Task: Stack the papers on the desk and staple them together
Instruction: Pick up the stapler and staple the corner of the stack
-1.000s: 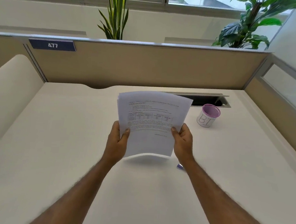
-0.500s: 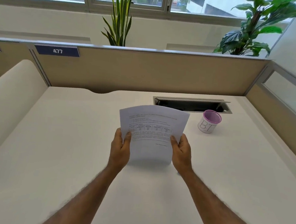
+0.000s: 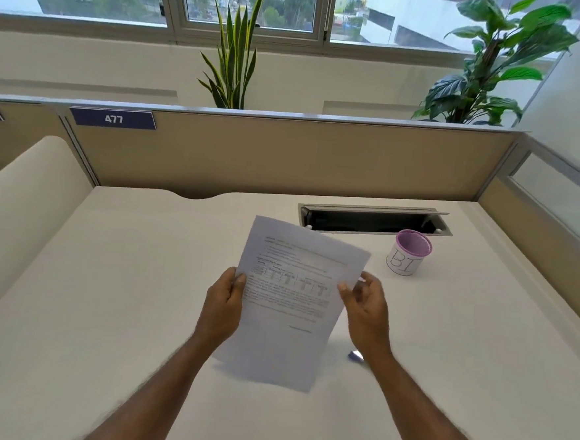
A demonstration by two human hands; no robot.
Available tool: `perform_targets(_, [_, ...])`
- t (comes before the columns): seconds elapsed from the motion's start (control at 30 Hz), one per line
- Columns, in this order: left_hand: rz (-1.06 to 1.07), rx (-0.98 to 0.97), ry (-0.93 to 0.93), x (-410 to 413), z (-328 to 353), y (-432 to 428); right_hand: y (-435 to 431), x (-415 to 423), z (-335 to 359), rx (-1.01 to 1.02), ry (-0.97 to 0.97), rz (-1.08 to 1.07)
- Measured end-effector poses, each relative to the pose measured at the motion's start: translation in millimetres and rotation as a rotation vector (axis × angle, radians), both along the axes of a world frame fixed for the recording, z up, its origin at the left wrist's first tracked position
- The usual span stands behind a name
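While both hands grip it, the stack of papers (image 3: 289,302) is held tilted above the bench (image 3: 104,310). Left hand (image 3: 222,306) fingers are clamped on the stack's left edge, thumb on the printed face. Right hand (image 3: 366,311) fingers pinch the right edge. Just below the right hand, a small blue object (image 3: 355,355) lies on the bench, blurred. Beyond the right fingers stands a purple cup (image 3: 408,252).

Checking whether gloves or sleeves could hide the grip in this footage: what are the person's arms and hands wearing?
Nothing shows: the left hand and right hand are bare, without gloves, rings or a watch. Both forearms are uncovered to the frame's bottom edge, with no sleeves in view.
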State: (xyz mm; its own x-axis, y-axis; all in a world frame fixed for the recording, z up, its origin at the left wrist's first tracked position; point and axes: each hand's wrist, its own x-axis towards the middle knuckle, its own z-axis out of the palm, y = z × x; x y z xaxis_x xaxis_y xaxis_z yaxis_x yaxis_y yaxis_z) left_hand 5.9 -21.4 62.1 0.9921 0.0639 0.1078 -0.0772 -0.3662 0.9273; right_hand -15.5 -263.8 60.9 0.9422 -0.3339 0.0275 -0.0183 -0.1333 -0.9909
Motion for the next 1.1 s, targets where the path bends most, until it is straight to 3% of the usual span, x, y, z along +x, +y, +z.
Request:
perform_targets(0.1, [-0.125,0.111,0.056,0,7,4,-10,5,29,-0.349,-0.193,-0.116])
perform_targets(0.17, [-0.208,0.219,0.073,0,11,4,-11,10,49,-0.583,-0.311,-0.028])
perform_targets(0.3, [-0.347,0.364,0.11,-2,11,-5,-2,17,56,-0.765,-0.036,0.328])
perform_targets(0.37, [-0.37,0.394,0.133,-2,9,-8,0,14,46,-0.68,0.061,0.412])
perform_targets(0.53, [-0.414,0.445,0.222,-3,3,-9,-5,8,18,-0.42,0.089,0.403])
perform_targets(0.97, [-0.414,0.468,0.159,0,7,-55,-13,-1,-12,-0.147,0.209,0.363])
perform_targets(1.1, [-0.42,0.469,0.187,2,3,-54,-46,-6,-28,-0.019,0.23,0.114])
